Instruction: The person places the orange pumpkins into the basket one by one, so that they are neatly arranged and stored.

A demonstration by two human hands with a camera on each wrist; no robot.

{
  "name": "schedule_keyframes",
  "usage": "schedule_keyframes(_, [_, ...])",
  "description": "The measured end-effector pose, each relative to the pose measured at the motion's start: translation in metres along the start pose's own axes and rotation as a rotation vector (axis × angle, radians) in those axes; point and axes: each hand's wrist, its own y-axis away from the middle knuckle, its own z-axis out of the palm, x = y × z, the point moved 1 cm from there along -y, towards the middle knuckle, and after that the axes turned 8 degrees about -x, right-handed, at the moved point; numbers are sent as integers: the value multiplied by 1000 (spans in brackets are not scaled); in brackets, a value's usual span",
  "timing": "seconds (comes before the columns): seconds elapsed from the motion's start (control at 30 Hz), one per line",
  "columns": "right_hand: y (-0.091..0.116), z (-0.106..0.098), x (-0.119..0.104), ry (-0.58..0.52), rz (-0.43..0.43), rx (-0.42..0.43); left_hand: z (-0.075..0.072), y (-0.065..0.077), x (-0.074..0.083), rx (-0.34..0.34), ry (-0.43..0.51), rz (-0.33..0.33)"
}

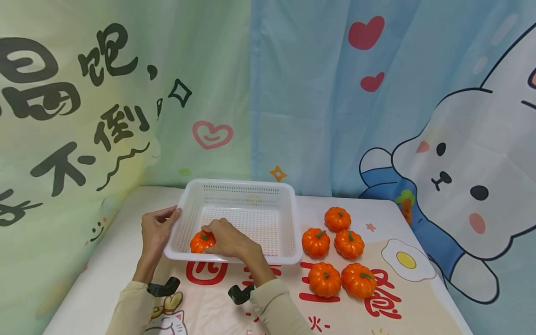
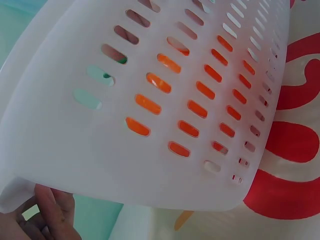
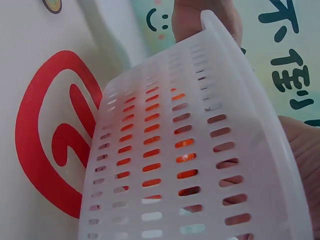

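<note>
Passable from above in right half of basket (image 1: 266, 228); obstructed leftward by right hand (image 1: 229, 238); crowded outside, rightward, by pumpkins (image 1: 349, 244).

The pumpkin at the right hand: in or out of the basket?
In. The head view shows the pumpkin within the basket, and both wrist views show orange through its slots.

Across the back hangs a curtain (image 1: 289, 93), yellow-green at the left of the frame, melting into blue on the right, soft folds running down it. Bold black writing (image 1: 58, 179) fills the upper left; two red hearts (image 1: 366, 33) float upper right of centre, and there's a big white rabbit (image 1: 506, 167) in blue leaning in at the right edge! Below, a white table (image 1: 100, 260), its lower half printed in beige, with red lettering (image 1: 383, 298) and a fried egg (image 1: 406, 259) lower right. Light falls soft and even.
</note>
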Motion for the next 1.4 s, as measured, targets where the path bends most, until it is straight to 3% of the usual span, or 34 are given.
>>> schedule_keyframes(0.27, [-2, 6, 1, -25, 48, -18, -1, 0, -4, -9, 4, 1])
schedule_keyframes(1.4, [-4, 6, 0, -57, 68, -5, 1, -1, -3, -2, -5, 12])
